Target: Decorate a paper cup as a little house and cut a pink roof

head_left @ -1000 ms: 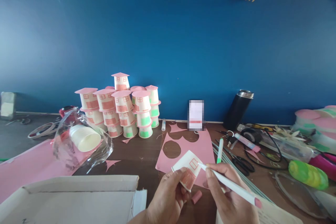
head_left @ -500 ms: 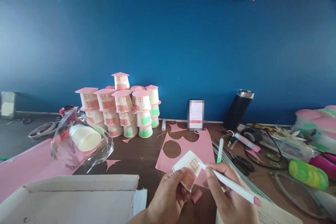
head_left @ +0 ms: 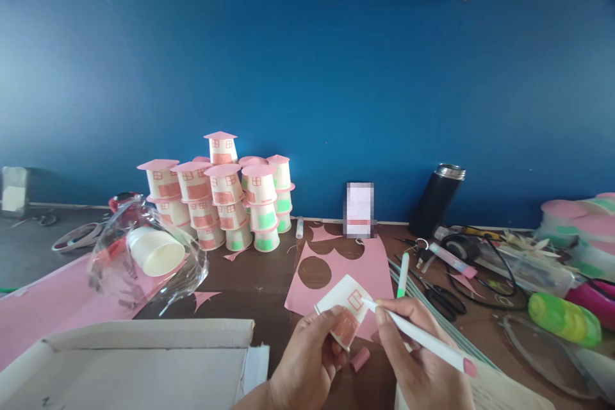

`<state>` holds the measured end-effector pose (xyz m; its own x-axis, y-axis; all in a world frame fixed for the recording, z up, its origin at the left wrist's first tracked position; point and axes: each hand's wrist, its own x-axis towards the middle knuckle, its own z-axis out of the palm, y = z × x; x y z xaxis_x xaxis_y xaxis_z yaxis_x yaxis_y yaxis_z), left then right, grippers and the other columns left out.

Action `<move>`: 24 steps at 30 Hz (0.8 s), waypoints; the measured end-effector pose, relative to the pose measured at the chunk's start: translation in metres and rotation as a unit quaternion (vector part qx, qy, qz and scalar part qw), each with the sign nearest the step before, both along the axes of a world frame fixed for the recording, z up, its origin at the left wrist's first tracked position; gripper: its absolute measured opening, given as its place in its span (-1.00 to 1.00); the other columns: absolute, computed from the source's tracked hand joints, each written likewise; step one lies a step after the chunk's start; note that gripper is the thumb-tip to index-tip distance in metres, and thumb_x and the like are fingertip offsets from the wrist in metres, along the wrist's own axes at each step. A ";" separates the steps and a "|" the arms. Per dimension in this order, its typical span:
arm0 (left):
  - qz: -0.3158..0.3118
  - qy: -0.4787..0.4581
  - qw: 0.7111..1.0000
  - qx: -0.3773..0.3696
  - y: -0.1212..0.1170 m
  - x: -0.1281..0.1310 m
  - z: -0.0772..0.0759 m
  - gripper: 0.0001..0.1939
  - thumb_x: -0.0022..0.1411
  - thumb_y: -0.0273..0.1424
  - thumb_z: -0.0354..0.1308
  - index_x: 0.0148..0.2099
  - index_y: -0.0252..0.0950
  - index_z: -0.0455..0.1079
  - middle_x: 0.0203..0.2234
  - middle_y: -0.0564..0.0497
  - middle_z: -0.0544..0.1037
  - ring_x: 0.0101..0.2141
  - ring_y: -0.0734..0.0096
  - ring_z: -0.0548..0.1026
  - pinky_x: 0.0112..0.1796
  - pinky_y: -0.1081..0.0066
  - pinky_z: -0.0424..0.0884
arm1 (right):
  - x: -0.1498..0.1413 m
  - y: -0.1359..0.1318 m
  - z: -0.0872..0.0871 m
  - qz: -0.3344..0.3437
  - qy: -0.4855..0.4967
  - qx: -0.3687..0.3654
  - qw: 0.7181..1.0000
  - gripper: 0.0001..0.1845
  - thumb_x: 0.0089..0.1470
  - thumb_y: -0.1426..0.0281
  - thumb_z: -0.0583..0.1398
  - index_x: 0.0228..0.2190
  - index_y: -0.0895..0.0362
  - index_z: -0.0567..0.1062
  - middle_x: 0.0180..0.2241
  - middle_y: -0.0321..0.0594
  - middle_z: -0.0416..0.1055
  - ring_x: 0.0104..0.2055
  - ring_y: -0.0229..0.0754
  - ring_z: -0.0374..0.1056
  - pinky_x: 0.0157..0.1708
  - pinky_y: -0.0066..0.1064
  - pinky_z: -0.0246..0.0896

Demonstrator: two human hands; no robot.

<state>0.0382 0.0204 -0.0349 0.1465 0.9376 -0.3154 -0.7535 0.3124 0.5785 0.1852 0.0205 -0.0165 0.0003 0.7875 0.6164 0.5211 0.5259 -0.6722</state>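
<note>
Hardly anything moves between the earlier frames and now: both hands, the cup and the pen keep almost the same places, and the whole scene sits only a touch differently in the view. Left hand point(head_left: 310, 351) keeps its grip closed on a white paper cup point(head_left: 349, 315), the thumb pressed on the near side and fingers curled beneath. This cup is tilted, held above the tabletop point(head_left: 269, 288) and partly over a pink sheet point(head_left: 372, 262) with round holes cut from it. A reddish window outline and a filled reddish patch mark its side. Right hand point(head_left: 418, 362) has its grip closed on a white marker point(head_left: 423, 336) with a pink end, pinched between thumb and fingers; the tip is at the edge of the window drawing, though whether it touches cannot be told. Just beside the left hand lies a pink cap point(head_left: 360, 360). Beyond the right hand are a green-and-white marker point(head_left: 403, 274) and black-handled scissors point(head_left: 446, 302). Further back, to the left, stand stacked cups point(head_left: 225, 192) with pink paper roofs, near a clear plastic bag point(head_left: 195, 269) holding plain cups point(head_left: 156, 252). A black bottle point(head_left: 435, 202) stands by the blue panel point(head_left: 307, 77).
</note>
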 end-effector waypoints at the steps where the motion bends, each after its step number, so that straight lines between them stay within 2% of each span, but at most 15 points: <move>1: -0.001 -0.001 1.000 -0.002 0.000 0.000 0.000 -0.70 -0.08 -0.27 0.42 -0.45 -0.38 0.43 -0.65 0.11 0.39 -0.63 0.63 0.22 -0.57 0.56 0.17 | 0.000 0.000 0.000 0.001 0.000 0.000 1.000 -0.91 0.19 0.32 0.16 -0.32 0.06 0.45 -0.52 -0.34 0.42 -0.57 -0.29 0.35 -0.59 -0.57 0.31; 11: -0.001 0.005 1.000 -0.003 0.000 0.000 0.000 -0.69 -0.09 -0.27 0.42 -0.45 -0.37 0.42 -0.65 0.12 0.38 -0.63 0.62 0.21 -0.56 0.54 0.15 | -0.001 -0.002 0.002 0.007 0.004 -0.004 1.000 -0.89 0.18 0.31 0.16 -0.33 0.05 0.47 -0.49 -0.34 0.46 -0.52 -0.26 0.41 -0.55 -0.57 0.35; 24: 0.002 0.008 1.000 0.005 0.000 0.000 -0.001 -0.72 -0.06 -0.28 0.40 -0.45 -0.37 0.42 -0.65 0.12 0.38 -0.62 0.62 0.20 -0.56 0.53 0.14 | -0.002 -0.002 0.002 0.004 -0.019 0.004 1.000 -0.88 0.20 0.30 0.15 -0.33 0.05 0.46 -0.51 -0.33 0.43 -0.57 -0.27 0.34 -0.58 -0.54 0.30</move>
